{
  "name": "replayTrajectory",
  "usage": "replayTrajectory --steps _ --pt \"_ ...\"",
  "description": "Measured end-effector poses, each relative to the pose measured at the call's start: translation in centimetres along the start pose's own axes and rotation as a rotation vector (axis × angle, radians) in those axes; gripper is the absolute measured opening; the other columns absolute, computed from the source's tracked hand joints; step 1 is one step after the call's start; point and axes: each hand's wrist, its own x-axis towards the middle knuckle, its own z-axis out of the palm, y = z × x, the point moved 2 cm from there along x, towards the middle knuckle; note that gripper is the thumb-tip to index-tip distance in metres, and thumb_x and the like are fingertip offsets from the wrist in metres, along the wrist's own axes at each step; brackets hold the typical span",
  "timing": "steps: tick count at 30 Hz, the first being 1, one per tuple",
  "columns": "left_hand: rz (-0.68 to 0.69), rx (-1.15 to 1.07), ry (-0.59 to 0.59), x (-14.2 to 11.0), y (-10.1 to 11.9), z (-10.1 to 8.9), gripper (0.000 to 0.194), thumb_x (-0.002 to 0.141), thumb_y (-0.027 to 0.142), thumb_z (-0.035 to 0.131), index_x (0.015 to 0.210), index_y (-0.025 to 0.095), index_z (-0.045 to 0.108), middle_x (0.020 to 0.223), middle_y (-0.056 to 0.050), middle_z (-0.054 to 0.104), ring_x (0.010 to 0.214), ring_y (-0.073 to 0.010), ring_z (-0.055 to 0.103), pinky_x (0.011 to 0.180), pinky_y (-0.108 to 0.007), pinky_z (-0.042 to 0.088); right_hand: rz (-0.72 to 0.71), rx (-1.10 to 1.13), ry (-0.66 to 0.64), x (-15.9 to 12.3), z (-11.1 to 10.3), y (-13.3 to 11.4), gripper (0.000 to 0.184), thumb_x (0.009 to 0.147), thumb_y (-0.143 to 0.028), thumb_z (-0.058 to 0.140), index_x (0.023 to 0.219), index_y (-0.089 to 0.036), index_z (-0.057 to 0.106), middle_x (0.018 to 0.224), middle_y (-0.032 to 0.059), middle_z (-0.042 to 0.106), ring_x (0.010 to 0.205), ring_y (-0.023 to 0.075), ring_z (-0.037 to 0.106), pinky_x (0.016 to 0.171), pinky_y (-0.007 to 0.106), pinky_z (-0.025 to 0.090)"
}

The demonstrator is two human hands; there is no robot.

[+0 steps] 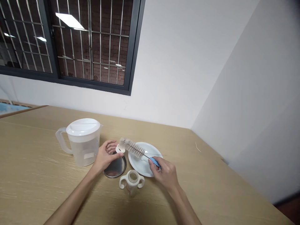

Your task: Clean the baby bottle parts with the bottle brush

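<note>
My left hand [106, 155] pinches a small white lid-like part [120, 149] above a round metal bowl [115, 168]. My right hand [164, 173] is closed on the blue handle of a bottle brush [135, 149]. The brush's white bristles touch the small white part and reach over a white plate [145, 157]. A baby cup with two handles [131, 182] stands open-topped on the table just in front of both hands.
A translucent plastic jug with a white lid [82, 140] stands to the left of my left hand. The wooden table [35, 175] runs into a corner of white walls. A barred window [70, 40] is at the upper left.
</note>
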Motion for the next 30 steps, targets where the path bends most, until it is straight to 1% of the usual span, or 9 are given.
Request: replayTrajectory --steps 3,6,9,13,16,19,21,26,30 --pt "0.007 0.001 -0.013 0.0 -0.1 0.0 0.073 0.050 0.028 0.090 0.112 0.014 0.054 0.101 -0.012 0.073 0.093 -0.0232 0.071 0.088 -0.039 0.059 0.043 -0.050 0.035 0.0 -0.2 0.6 0.016 0.090 -0.030 0.061 0.085 -0.017 0.069 0.057 -0.0023 0.058 0.049 0.0085 0.051 0.054 0.021 0.036" --pt "0.039 0.041 -0.009 0.1 -0.3 0.0 0.069 0.052 0.029 0.090 0.110 0.015 0.055 0.103 -0.011 0.072 0.094 -0.0232 0.071 0.088 -0.039 0.059 0.074 -0.001 0.029 0.0 -0.3 0.7 0.016 0.091 -0.029 0.060 0.086 -0.017 0.069 0.057 -0.0023 0.057 0.050 0.0086 0.051 0.055 0.020 0.037" --pt "0.075 0.071 0.002 0.1 -0.6 0.1 0.067 0.054 0.030 0.089 0.109 0.016 0.055 0.103 -0.010 0.072 0.094 -0.0231 0.071 0.089 -0.040 0.059 0.048 0.053 0.005 0.0 -0.3 0.2 0.016 0.091 -0.029 0.060 0.087 -0.016 0.069 0.058 -0.0020 0.058 0.051 0.0086 0.052 0.055 0.020 0.038" --pt "0.106 0.069 0.036 0.2 -0.9 0.0 0.067 0.054 0.032 0.089 0.109 0.016 0.054 0.103 -0.011 0.071 0.095 -0.0231 0.071 0.093 -0.042 0.057 0.035 0.016 -0.030 0.0 -0.1 0.2 0.019 0.091 -0.030 0.059 0.085 -0.016 0.069 0.057 -0.0018 0.059 0.049 0.0084 0.052 0.054 0.020 0.037" --pt "0.113 0.061 0.059 0.3 -1.0 -0.1 0.066 0.054 0.034 0.089 0.107 0.016 0.054 0.103 -0.011 0.070 0.095 -0.0236 0.070 0.092 -0.043 0.057 0.088 -0.046 -0.004 0.0 -0.2 0.8 0.021 0.091 -0.033 0.058 0.083 -0.017 0.070 0.056 -0.0020 0.058 0.048 0.0087 0.051 0.053 0.021 0.037" --pt "0.121 0.051 0.054 0.3 -0.9 -0.1 0.065 0.053 0.034 0.090 0.106 0.016 0.055 0.103 -0.010 0.070 0.095 -0.0238 0.070 0.092 -0.044 0.057 0.117 -0.042 0.032 0.1 -0.6 1.1 0.022 0.092 -0.033 0.058 0.084 -0.017 0.070 0.057 -0.0015 0.059 0.049 0.0087 0.052 0.053 0.020 0.037" --pt "0.127 0.045 0.045 0.3 -0.9 -0.2 0.065 0.053 0.034 0.090 0.106 0.017 0.055 0.102 -0.010 0.070 0.095 -0.0238 0.070 0.092 -0.043 0.057 0.099 -0.006 0.033 0.1 -0.7 0.8 0.021 0.092 -0.032 0.057 0.086 -0.016 0.070 0.057 -0.0012 0.059 0.049 0.0085 0.052 0.054 0.020 0.038" --pt "0.134 0.031 0.048 0.4 -1.0 -0.3 0.066 0.053 0.034 0.090 0.106 0.017 0.055 0.102 -0.010 0.070 0.095 -0.0234 0.070 0.091 -0.042 0.057 0.007 0.048 -0.026 0.3 -0.5 -0.3 0.020 0.091 -0.029 0.057 0.085 -0.015 0.069 0.056 -0.0013 0.058 0.049 0.0084 0.052 0.054 0.020 0.039" --pt "0.125 0.040 0.058 0.5 -1.3 -0.4 0.065 0.054 0.035 0.090 0.106 0.016 0.055 0.103 -0.011 0.070 0.095 -0.0233 0.070 0.092 -0.042 0.057 0.043 0.002 -0.003 0.2 -0.5 0.2 0.020 0.091 -0.030 0.057 0.082 -0.016 0.070 0.054 -0.0027 0.055 0.047 0.0079 0.050 0.053 0.019 0.038"
